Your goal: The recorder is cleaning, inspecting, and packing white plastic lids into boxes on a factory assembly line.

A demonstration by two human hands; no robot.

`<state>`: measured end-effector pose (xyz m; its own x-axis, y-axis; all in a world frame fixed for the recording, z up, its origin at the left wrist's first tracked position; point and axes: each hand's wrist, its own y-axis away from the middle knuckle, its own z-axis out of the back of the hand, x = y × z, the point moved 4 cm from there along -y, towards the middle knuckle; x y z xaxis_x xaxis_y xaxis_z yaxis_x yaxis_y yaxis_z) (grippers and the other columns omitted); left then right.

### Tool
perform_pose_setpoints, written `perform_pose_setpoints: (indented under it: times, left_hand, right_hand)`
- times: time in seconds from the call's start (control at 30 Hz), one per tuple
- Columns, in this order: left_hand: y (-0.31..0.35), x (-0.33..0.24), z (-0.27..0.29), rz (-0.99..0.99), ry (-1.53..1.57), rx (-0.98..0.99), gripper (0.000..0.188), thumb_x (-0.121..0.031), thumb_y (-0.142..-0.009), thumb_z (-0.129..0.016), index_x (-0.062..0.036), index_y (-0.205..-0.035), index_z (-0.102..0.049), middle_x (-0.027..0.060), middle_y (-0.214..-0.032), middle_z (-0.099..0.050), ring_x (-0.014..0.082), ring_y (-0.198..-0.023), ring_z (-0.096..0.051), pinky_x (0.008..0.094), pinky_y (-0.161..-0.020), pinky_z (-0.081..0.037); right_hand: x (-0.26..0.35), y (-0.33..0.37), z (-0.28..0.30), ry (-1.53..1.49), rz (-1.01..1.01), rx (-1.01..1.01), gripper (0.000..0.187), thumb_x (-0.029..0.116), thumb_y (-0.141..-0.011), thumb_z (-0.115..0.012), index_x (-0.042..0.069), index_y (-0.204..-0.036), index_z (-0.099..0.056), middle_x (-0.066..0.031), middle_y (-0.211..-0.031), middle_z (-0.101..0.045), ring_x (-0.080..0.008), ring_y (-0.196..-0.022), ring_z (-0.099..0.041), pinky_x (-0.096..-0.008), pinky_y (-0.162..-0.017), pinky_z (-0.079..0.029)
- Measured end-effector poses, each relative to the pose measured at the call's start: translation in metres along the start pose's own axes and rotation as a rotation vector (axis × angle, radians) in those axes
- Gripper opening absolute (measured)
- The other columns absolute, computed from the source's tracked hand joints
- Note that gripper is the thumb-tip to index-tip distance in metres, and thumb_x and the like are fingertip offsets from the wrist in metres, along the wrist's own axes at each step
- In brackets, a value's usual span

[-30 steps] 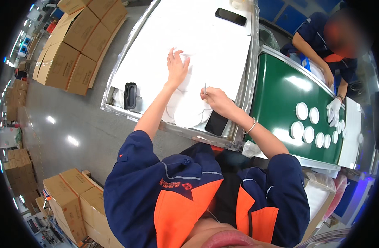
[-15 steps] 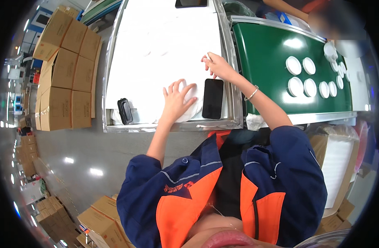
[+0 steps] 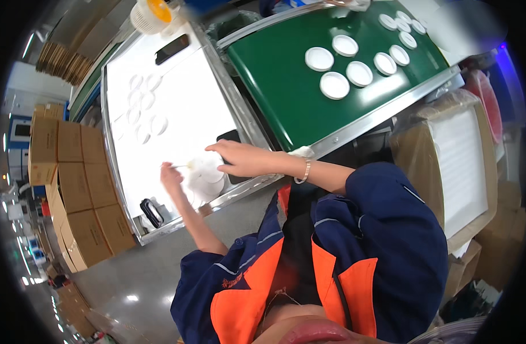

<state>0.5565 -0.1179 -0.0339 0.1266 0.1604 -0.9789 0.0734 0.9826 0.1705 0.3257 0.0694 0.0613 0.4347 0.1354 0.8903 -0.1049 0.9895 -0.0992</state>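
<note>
My left hand (image 3: 171,176) is over the near part of the white worktop (image 3: 185,94), its fingertips pinched together. A thin pale stick-like piece (image 3: 182,166) runs from them towards a loose pile of white round discs (image 3: 207,176); its kind is too small to tell. My right hand (image 3: 245,159) reaches in from the right above the pile's edge, index finger stretched out and thumb apart, with nothing visible between them. Beneath that hand lies a black phone (image 3: 229,136), partly covered. Farther up the worktop, several white round pieces (image 3: 141,102) lie in rows.
A second dark phone (image 3: 172,49) and a white-and-orange fan (image 3: 151,16) are at the far end. A black case (image 3: 151,212) sits in the near left corner. On the right, a green conveyor (image 3: 274,74) carries several white round lids (image 3: 334,85). Cardboard boxes (image 3: 82,178) are stacked left.
The view has swung, so the worktop appears tilted and farther left. My left hand has gone from spread fingers to a pinch; my right hand has come down over the phone and discs.
</note>
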Motion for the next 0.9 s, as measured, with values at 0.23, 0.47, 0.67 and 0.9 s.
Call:
perform_pose_setpoints:
  times: [0.23,0.47,0.67,0.9]
  left_hand:
    - [-0.008,-0.002,0.049,0.279,-0.582,-0.286,0.069,-0.042,-0.095,-0.051,0.0092,-0.136,-0.032,0.0147,-0.085,-0.062,0.0168,-0.061,-0.056,0.0322,-0.047,-0.047]
    - [0.136,-0.111,-0.248,-0.445,-0.427,0.623,0.048,-0.013,-0.082,-0.063,-0.009,-0.129,-0.051,0.0167,-0.125,-0.05,0.0296,-0.112,-0.051,0.0406,-0.098,-0.038]
    - [0.174,-0.119,-0.428,-1.378,-0.875,1.002,0.064,-0.016,-0.081,-0.065,-0.0164,-0.14,-0.039,0.0198,-0.118,-0.052,0.0374,-0.107,-0.051,0.0491,-0.094,-0.038]
    - [0.178,-0.111,-0.477,-1.262,-0.9,1.206,0.058,-0.007,-0.085,-0.058,-0.0125,-0.139,-0.037,0.0212,-0.1,-0.058,0.0398,-0.09,-0.059,0.0474,-0.077,-0.048]
  right_hand:
    - [-0.067,0.17,0.193,0.508,-0.168,-0.85,0.051,0.014,-0.083,-0.063,0.002,-0.129,-0.045,-0.0187,-0.123,-0.05,-0.0343,-0.114,-0.05,-0.0422,-0.1,-0.039]
    - [-0.156,0.289,0.315,1.061,-0.6,-0.943,0.068,0.048,-0.081,-0.066,0.002,-0.127,-0.048,-0.0214,-0.111,-0.058,-0.037,-0.106,-0.054,-0.0473,-0.091,-0.041]
    - [-0.146,0.234,0.286,1.053,-0.722,-0.77,0.074,0.056,-0.074,-0.068,0.007,-0.126,-0.048,-0.0204,-0.113,-0.054,-0.0362,-0.108,-0.051,-0.0531,-0.088,-0.04]
    - [-0.164,0.228,0.267,1.158,-0.459,-0.734,0.047,0.012,-0.079,-0.059,0.006,-0.125,-0.051,-0.013,-0.097,-0.06,-0.0296,-0.089,-0.06,-0.0455,-0.077,-0.045]
